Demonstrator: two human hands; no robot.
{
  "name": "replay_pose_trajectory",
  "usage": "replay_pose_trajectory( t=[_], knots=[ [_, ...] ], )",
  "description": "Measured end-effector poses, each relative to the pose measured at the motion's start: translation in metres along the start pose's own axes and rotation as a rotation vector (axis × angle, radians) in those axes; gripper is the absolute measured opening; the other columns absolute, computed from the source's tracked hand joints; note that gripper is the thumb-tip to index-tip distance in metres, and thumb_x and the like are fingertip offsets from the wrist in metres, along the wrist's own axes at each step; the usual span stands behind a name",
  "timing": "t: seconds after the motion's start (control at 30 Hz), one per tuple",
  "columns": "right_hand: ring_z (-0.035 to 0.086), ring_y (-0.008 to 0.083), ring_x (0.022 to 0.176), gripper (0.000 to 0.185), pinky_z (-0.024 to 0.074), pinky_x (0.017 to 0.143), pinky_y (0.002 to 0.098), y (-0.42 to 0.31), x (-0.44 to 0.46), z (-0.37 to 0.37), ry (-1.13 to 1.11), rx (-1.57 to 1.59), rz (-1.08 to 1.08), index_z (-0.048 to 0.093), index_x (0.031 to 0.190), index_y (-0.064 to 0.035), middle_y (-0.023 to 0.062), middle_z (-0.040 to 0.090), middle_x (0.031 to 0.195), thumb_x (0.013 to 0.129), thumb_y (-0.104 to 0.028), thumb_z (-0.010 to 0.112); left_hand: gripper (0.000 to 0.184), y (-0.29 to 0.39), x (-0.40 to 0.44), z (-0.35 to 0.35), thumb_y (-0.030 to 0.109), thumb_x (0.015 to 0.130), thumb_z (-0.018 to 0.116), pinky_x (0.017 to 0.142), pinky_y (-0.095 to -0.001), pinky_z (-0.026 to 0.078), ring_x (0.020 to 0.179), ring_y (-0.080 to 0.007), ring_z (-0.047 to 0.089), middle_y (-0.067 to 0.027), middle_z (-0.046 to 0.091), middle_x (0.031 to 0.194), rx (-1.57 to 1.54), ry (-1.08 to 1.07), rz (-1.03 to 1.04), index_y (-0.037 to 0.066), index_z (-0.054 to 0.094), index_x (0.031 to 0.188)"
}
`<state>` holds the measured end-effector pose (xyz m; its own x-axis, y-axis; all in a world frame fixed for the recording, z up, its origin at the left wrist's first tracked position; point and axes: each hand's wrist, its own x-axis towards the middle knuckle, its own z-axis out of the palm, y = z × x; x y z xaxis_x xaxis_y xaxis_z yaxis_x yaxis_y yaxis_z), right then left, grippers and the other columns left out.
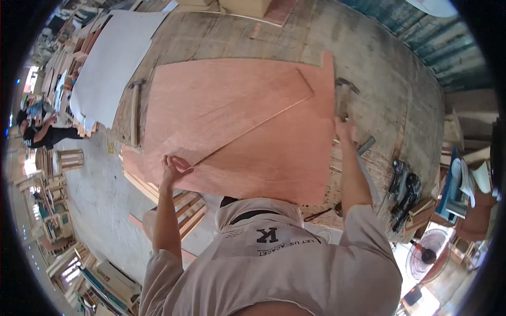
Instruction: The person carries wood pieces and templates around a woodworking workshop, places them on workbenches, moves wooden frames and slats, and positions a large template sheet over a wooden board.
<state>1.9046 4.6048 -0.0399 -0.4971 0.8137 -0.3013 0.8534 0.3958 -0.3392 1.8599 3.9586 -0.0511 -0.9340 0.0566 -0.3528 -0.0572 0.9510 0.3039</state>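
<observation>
A large reddish plywood sheet lies flat on the wooden workbench in front of me. Across it, at a slant, rests a long plywood strip, its far end towards the upper right. My left hand is at the near end of this strip, with thumb and fingers closed around it. At the sheet's right edge is my right hand, fingers curled, next to the handle of a claw hammer. Whether those fingers grip the sheet's edge or the handle is unclear. Another hammer lies left of the sheet.
Black power tools and a grey-ended tool lie at the bench's right. A pale sheet covers a stack at the upper left. A fan stands lower right. Another person is at the far left.
</observation>
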Motion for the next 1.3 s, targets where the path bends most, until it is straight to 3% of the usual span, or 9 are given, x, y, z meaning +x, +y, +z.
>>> replay_pose_trajectory(
  t=[0.27, 0.5, 0.57, 0.7, 0.87, 1.0, 1.13, 1.2, 1.3],
  knots=[
    [0.058, 0.0357, 0.086, 0.048, 0.0459, 0.073, 0.0425, 0.060, 0.053, -0.059, 0.287, -0.102, -0.052, 0.056, 0.102, -0.0035, 0.0193, 0.061, 0.094, 0.075, -0.043, 0.054, 0.101, 0.052, 0.009, -0.018, 0.042, 0.048, 0.084, 0.093, -0.0442, 0.040, 0.121, -0.0418, 0.032, -0.0293, 0.022, 0.131, -0.003, 0.049, 0.012, -0.004, 0.031, 0.120],
    [0.053, 0.0182, 0.051, 0.037, 0.0400, 0.047, 0.0346, 0.099, -0.038, -0.013, -0.200, 0.481, 0.037, 0.052, 0.076, -0.0004, 0.0072, 0.049, 0.052, 0.086, -0.036, 0.050, 0.108, 0.021, 0.010, -0.004, 0.050, 0.044, 0.082, 0.092, -0.0503, 0.038, 0.122, -0.0402, 0.029, -0.0221, 0.027, 0.131, 0.108, -0.008, 0.016, 0.001, 0.028, 0.124],
    [0.051, 0.0180, 0.050, 0.038, 0.0371, 0.045, 0.0342, 0.142, -0.067, 0.020, -0.046, 0.339, -0.263, 0.049, 0.073, -0.0013, 0.0078, 0.048, 0.051, 0.086, -0.038, 0.051, 0.108, 0.026, 0.003, -0.003, 0.050, 0.044, 0.082, 0.094, -0.0503, 0.035, 0.122, -0.0399, 0.029, -0.0213, 0.032, 0.128, 0.114, -0.021, 0.049, 0.001, 0.028, 0.124],
    [0.055, 0.0236, 0.057, 0.036, 0.0405, 0.052, 0.0386, 0.162, -0.148, -0.003, -0.149, 0.051, 0.012, 0.054, 0.075, 0.0008, 0.0128, 0.053, 0.059, 0.074, -0.034, 0.063, 0.108, 0.070, -0.002, -0.016, 0.049, 0.045, 0.082, 0.099, -0.0479, 0.029, 0.123, -0.0375, 0.029, -0.0176, 0.044, 0.122, 0.200, -0.085, 0.052, 0.002, 0.028, 0.125],
    [0.057, 0.0297, 0.063, 0.036, 0.0432, 0.058, 0.0394, 0.181, -0.185, 0.051, 0.044, 0.077, -0.193, 0.057, 0.077, 0.0024, 0.0170, 0.056, 0.066, 0.069, -0.032, 0.067, 0.116, 0.047, 0.024, -0.059, 0.046, 0.042, 0.084, 0.100, -0.0578, 0.020, 0.129, -0.0375, 0.021, -0.0176, 0.035, 0.133, 0.317, -0.070, 0.280, 0.018, 0.023, 0.136],
    [0.058, 0.0333, 0.067, 0.038, 0.0445, 0.061, 0.0399, 0.164, -0.195, 0.047, 0.035, -0.005, -0.141, 0.058, 0.078, 0.0024, 0.0192, 0.058, 0.070, 0.068, -0.033, 0.068, 0.126, 0.017, 0.027, -0.038, 0.049, 0.036, 0.084, 0.101, -0.0614, 0.013, 0.132, -0.0383, 0.008, -0.0194, 0.013, 0.142, 0.222, -0.006, 0.451, 0.018, 0.018, 0.138],
    [0.058, 0.0347, 0.068, 0.036, 0.0447, 0.062, 0.0398, 0.181, -0.178, 0.052, 0.094, -0.041, -0.167, 0.058, 0.077, 0.0018, 0.0193, 0.060, 0.072, 0.071, -0.033, 0.064, 0.120, 0.040, 0.015, -0.049, 0.052, 0.038, 0.082, 0.101, -0.0581, 0.014, 0.130, -0.0394, 0.013, -0.0220, 0.020, 0.137, 0.141, 0.108, 0.436, 0.011, 0.025, 0.136],
    [0.057, 0.0344, 0.065, 0.034, 0.0444, 0.061, 0.0408, 0.172, -0.181, 0.053, 0.451, -0.272, -0.111, 0.058, 0.077, 0.0017, 0.0172, 0.059, 0.069, 0.073, -0.032, 0.063, 0.116, 0.045, 0.020, -0.053, 0.052, 0.037, 0.082, 0.100, -0.0555, 0.016, 0.128, -0.0381, 0.016, -0.0214, 0.025, 0.134, 0.128, 0.093, 0.518, 0.010, 0.030, 0.132],
    [0.056, 0.0270, 0.054, 0.031, 0.0437, 0.050, 0.0377, 0.145, -0.204, 0.042, 0.312, -0.098, -0.108, 0.058, 0.087, -0.0005, 0.0124, 0.057, 0.063, 0.080, -0.031, 0.057, 0.115, 0.056, 0.014, -0.050, 0.053, 0.035, 0.081, 0.099, -0.0540, 0.017, 0.125, -0.0382, 0.020, -0.0211, 0.028, 0.132, 0.085, 0.096, 0.548, 0.010, 0.033, 0.129]
  ],
)
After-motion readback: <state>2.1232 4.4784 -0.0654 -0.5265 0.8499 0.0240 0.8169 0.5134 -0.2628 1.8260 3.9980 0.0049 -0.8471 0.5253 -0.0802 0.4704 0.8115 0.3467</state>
